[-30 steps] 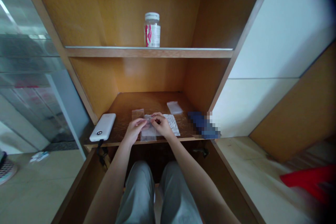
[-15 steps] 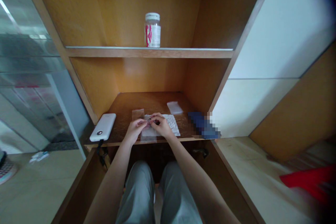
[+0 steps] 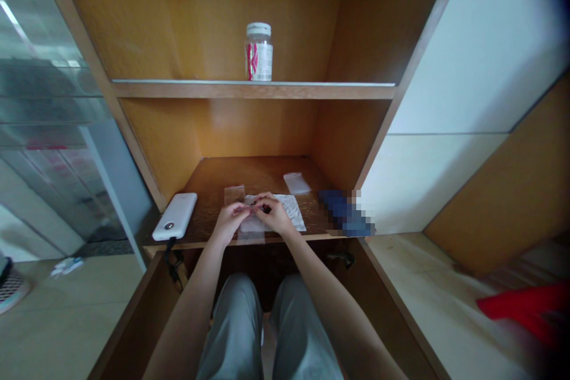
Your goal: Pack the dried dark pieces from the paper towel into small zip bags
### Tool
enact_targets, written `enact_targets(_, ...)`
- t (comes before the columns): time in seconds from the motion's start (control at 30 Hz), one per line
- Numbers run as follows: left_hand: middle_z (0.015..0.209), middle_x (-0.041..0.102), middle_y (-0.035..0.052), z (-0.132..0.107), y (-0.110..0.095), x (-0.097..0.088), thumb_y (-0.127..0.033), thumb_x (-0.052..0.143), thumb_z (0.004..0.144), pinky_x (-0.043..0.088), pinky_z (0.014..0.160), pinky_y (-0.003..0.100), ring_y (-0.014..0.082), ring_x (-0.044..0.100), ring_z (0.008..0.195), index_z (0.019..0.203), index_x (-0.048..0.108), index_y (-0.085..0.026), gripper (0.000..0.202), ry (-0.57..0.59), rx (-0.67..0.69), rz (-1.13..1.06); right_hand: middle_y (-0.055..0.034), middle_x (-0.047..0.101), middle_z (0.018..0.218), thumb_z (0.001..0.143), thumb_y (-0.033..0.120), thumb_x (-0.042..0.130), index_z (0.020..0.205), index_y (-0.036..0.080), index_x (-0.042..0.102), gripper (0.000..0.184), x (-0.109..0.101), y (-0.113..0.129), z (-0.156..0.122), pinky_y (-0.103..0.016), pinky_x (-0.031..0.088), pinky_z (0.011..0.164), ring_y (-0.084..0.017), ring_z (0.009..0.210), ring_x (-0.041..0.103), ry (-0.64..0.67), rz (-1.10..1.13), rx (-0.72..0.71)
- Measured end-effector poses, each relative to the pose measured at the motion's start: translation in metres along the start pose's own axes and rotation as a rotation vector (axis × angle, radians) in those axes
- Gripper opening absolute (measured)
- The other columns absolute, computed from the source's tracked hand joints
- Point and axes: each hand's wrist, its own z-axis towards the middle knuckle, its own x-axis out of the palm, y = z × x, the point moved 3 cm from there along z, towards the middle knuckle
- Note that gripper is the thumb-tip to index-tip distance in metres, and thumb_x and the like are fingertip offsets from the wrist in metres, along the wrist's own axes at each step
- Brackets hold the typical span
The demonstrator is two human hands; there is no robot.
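My left hand (image 3: 229, 221) and my right hand (image 3: 275, 215) meet low over the shelf board, fingertips pinched together. Between them is the upper edge of a small clear plastic bag (image 3: 252, 236), whose lower part hangs toward the board's front edge. A tiny dark item shows near the fingertips, too small to name. Beneath the hands lies a crumpled white tissue (image 3: 293, 209), partly covered by the right hand. Another clear bag (image 3: 234, 193) lies just behind my left hand. A third small zip bag (image 3: 296, 183) rests farther back on the right.
A white power bank (image 3: 175, 215) with a black cable stands at the board's left. On the right lies a dark blue object (image 3: 342, 211), partly pixelated. A white-capped jar (image 3: 259, 53) sits on the upper shelf (image 3: 178, 90). An open drawer (image 3: 392, 297) surrounds my knees.
Both hands stay in nearly the same place. The lower part of the clear bag has shifted very slightly, and the fingertips have made only tiny movements.
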Motion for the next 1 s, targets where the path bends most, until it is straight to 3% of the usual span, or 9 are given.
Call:
enact_targets(0.3,0.077,0.066,0.0041,-0.002,-0.004,0.000,-0.029,0.071,0.060,0.047,0.077,0.031,0.0158,0.062,0.073,0.074,0.064,-0.014,0.022,-0.048,-0.059,-0.269,-0.0052,0.057,0.088,0.074,0.022,0.056,0.071,0.019,0.060,0.005,-0.001,-0.006,0.000,-0.027,0.045,0.071,-0.015,0.087,0.055,-0.066,0.018,0.012)
enact_targets(0.43,0.077,0.067,0.0041,-0.005,-0.011,-0.001,-0.026,0.074,0.056,0.048,0.075,0.030,0.0150,0.062,0.073,0.072,0.065,-0.013,0.022,-0.101,-0.085,-0.343,-0.0053,0.057,0.086,0.075,0.023,0.055,0.071,0.019,0.059,0.007,-0.002,-0.008,0.000,-0.026,0.044,0.065,-0.015,0.081,0.055,-0.102,0.023,0.014)
enact_targets(0.7,0.076,0.068,0.0055,-0.005,-0.014,0.000,-0.020,0.075,0.055,0.049,0.069,0.025,0.0138,0.062,0.071,0.071,0.068,-0.012,0.019,-0.070,-0.121,-0.394,-0.0060,0.056,0.090,0.076,0.024,0.053,0.072,0.019,0.060,0.009,-0.003,-0.004,0.000,-0.026,0.045,0.063,-0.015,0.081,0.055,-0.101,0.036,0.037)
enact_targets(1.0,0.084,0.070,0.0082,-0.005,-0.012,-0.002,-0.021,0.072,0.060,0.048,0.081,0.036,0.0187,0.064,0.079,0.073,0.070,-0.013,0.016,-0.060,-0.111,-0.472,-0.0052,0.057,0.086,0.078,0.025,0.050,0.072,0.019,0.059,0.012,-0.006,-0.003,0.000,-0.028,0.045,0.069,-0.016,0.082,0.055,-0.151,0.024,0.069)
